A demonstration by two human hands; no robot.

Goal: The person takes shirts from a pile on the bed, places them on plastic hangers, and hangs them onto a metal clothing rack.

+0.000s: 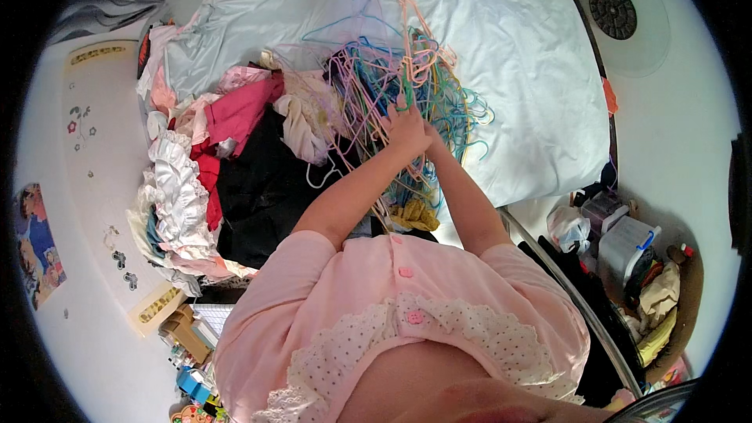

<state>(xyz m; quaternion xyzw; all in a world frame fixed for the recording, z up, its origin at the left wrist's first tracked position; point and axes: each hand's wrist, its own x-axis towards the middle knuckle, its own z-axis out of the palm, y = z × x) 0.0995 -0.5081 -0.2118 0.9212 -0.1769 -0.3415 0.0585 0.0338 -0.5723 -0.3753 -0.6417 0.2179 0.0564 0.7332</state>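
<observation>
Over a tangled heap of coloured wire clothes hangers (376,64), my left hand (406,129) grips a green hanger (406,87). My right hand (432,138) is close against it on the right; its fingers are mostly hidden behind the left. Peach hangers (418,64) stick up just beyond my hands, and blue ones (476,107) spread out to the right. A single blue hanger (352,26) lies flat beyond the heap. Nearer me, a white hanger (322,175) rests on black cloth (258,194).
Everything lies on a bed with a pale sheet (529,100). Piled clothes, including a crimson garment (244,111) and white ruffled fabric (176,188), cover its left side. A metal rail (570,294) runs at right, beside a plastic container (625,247). A fan (613,10) stands beyond.
</observation>
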